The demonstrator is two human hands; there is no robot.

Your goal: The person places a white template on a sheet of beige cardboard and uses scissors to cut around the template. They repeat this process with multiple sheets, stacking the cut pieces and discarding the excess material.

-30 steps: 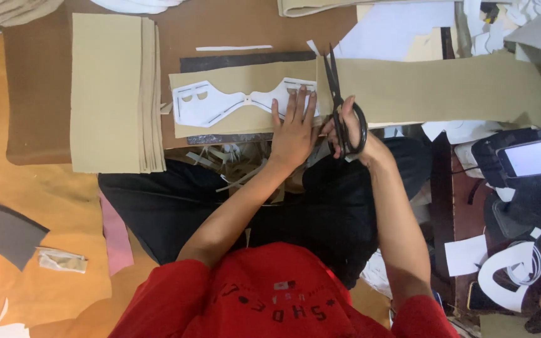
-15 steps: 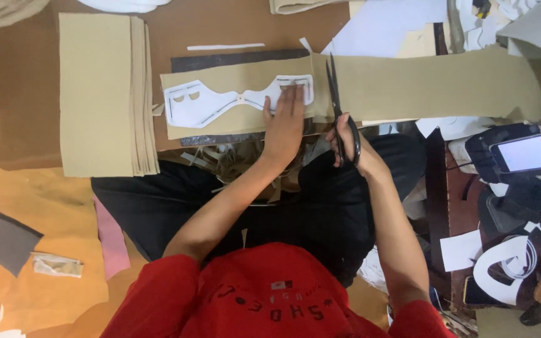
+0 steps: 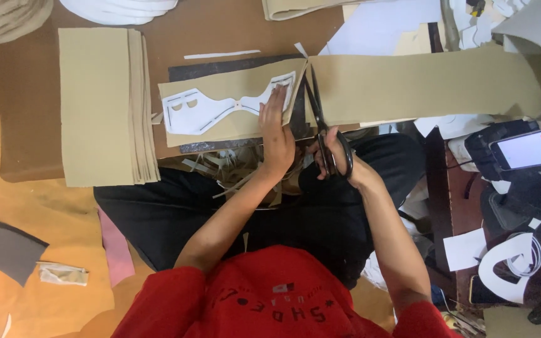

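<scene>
Brown tabletop (image 3: 233, 31), seen from above, carries tan sheets. Left hand (image 3: 277, 128) lies flat, fingers spread, on a white template (image 3: 220, 106) atop a cut tan piece (image 3: 233, 84). Right hand (image 3: 339, 156) grips black scissors (image 3: 320, 112), blades in the gap beside a long tan strip (image 3: 421, 84). Stacked sheets (image 3: 104, 106) lie left.

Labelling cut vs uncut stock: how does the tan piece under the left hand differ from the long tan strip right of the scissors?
The cut tan piece is short, carries a white template, and the left hand presses it. The long tan strip is bare, untouched, and curls up at its far end. Both share the same tan colour, lying either side of the scissors.
</scene>
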